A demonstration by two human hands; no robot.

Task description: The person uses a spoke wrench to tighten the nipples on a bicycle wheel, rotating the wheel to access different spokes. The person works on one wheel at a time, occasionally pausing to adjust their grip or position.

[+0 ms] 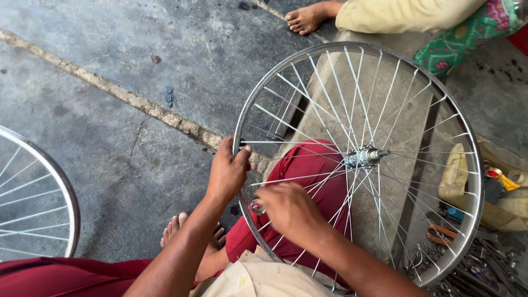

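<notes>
Forearms come up from the bottom edge, over red trousers and a beige cloth at the lap. Bicycle wheel [358, 159], the largest thing in view, stands tilted against the person's red-clad knee, silver rim and thin spokes running to a metal hub [364, 156] near centre. Grey concrete floor [110, 49] lies under everything, a cracked pale seam crossing it diagonally. Second wheel [38, 198] shows partly at the left edge, well apart from the first. Left hand [226, 171] is closed around the rim at the wheel's left side, thumb over the top. Right hand [289, 212] sits just inside the rim, fingers pinched together at a spoke end; what they pinch is hidden. Another person's bare foot [305, 17] rests at the top. Loose spokes and small tools [467, 264] lie at lower right.
</notes>
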